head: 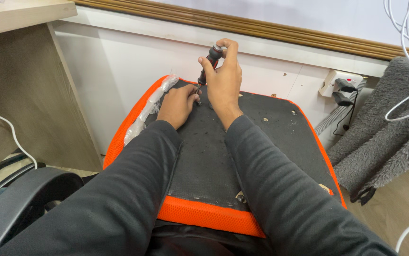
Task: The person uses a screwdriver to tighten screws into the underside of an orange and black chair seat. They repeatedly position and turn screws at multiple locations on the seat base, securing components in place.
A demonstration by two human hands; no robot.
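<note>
1. On your lap lies an upturned chair seat (204, 156), its black underside facing up and its orange mesh edge (204, 215) toward you; the far end leans near the white wall (119, 61).
2. Your right hand (223, 80) is wrapped around the black and red handle of a screwdriver (209, 61). The fingers are curled close together around the grip, and the tool stands nearly upright.
3. Your left hand (178, 104) rests flat on the black underside at the far left part, with the fingertips gathered at the screwdriver tip. They seem to steady a screw there, but the screw itself is too small to tell.
4. I judge the work is somewhere in the middle: the tip is set in one hole at the far left, while other holes (293, 113) at the far right look open, and a metal piece (239, 196) sits at the near edge.
5. Whether this screw is fully in or out, the picture does not show.
6. Clear plastic wrap (150, 106) clings to the left edge of the seat.
7. Right of the seat, a wall socket (342, 85) and a grey fleece cover (384, 128) stay well apart from your hands.
</note>
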